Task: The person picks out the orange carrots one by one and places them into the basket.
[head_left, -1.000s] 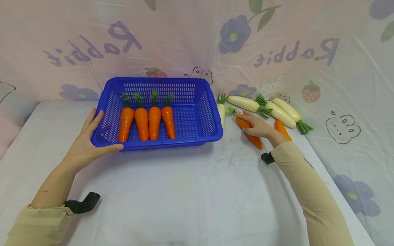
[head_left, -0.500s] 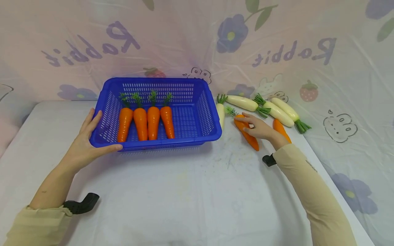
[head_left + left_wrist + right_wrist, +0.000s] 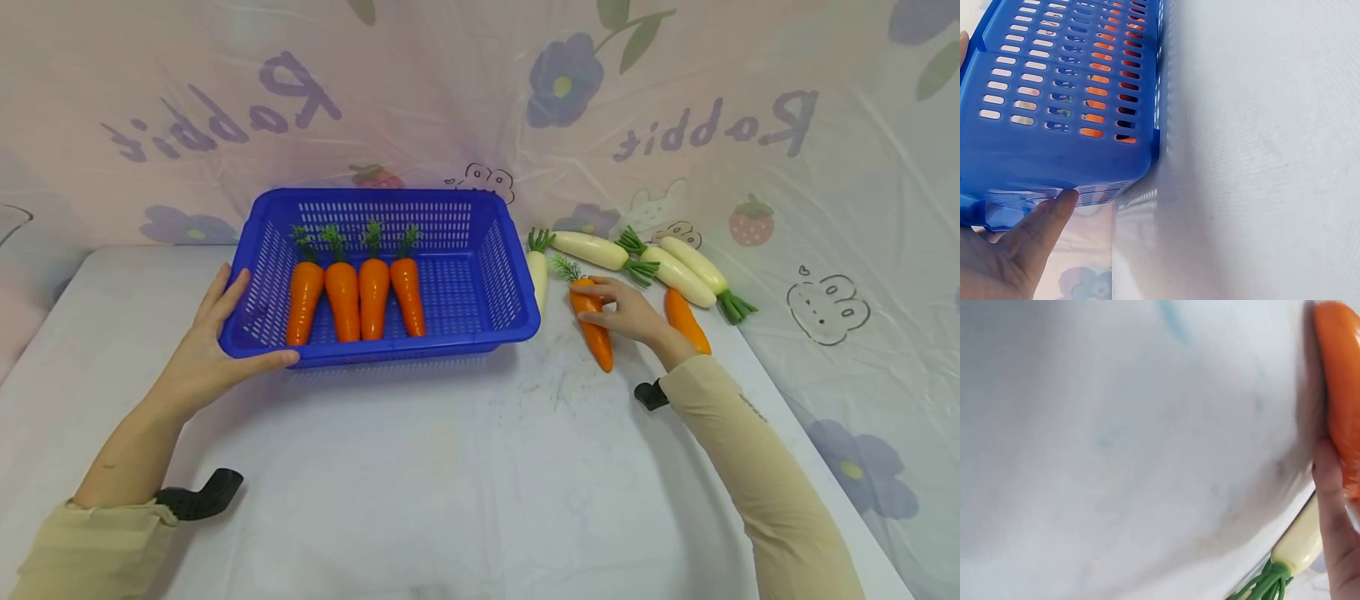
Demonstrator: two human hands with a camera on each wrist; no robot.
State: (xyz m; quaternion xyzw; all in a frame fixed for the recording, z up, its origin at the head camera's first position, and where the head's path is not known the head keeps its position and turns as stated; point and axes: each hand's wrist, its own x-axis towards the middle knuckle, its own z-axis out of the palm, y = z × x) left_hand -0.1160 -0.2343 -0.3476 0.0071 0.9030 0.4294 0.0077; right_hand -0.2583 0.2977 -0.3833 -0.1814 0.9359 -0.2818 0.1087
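Note:
My left hand [image 3: 197,354] holds the near left corner of a blue perforated plastic basket [image 3: 420,344], thumb along the front rim and fingers on the left side. In the left wrist view, fingers [image 3: 1047,225] lie against the basket's wall. Several orange carrots [image 3: 342,304] with green tops lie side by side inside, in its left part. Right of the basket, my right hand [image 3: 628,312] grips another carrot [image 3: 597,342] near its thick end, thumb and fingers on either side. That carrot's tip points toward me; in the right wrist view only part of it shows.
A white radish [image 3: 537,279] lies against the basket's right side, partly hidden. More white radishes [image 3: 678,275] with green stems lie behind my right hand. One carrot [image 3: 684,321] rests beside my right wrist near the table's right edge. A printed curtain [image 3: 450,100] stands behind the table.
The carrot in my right hand has turned, its tip swinging left and toward me. My left hand and the basket look unmoved; the view has shifted slightly.

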